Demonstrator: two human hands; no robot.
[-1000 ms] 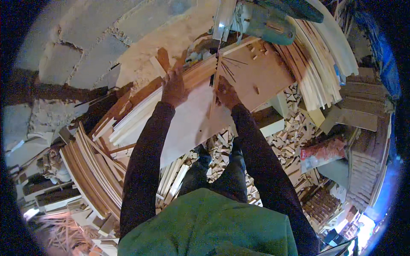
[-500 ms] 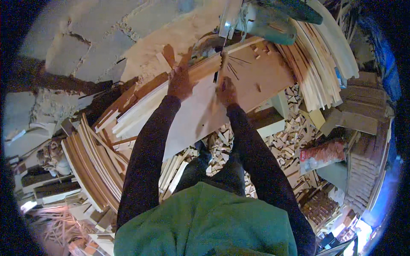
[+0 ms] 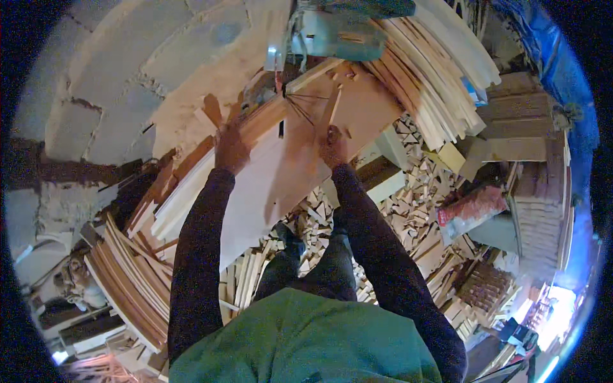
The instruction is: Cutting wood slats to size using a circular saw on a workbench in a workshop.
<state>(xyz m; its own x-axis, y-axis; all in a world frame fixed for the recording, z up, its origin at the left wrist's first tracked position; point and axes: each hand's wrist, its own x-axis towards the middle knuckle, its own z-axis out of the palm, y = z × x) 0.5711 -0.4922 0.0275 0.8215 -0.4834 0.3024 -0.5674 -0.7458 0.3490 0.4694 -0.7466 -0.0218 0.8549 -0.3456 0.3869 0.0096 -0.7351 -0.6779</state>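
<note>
My left hand is closed round a short wooden piece whose end sticks out past the fingers, beside a long wooden strip lying along the saw table. My right hand grips a narrow wooden stick that points away from me. Both hands are over the pale saw table. A thin upright saw blade stands between and beyond them, under a metal guide with a small light. Dark slits and marks fan out on the table beside the blade.
Long boards are stacked at the far right, and more strips lie at the left. Offcuts pile up below the table near my feet. A red-and-white bag lies to the right. The green machine housing rises beyond the table.
My right hand and its stick have moved away from the blade, toward the right. The whole view has shifted, with the saw now farther left. My left hand stays by the long strip.
</note>
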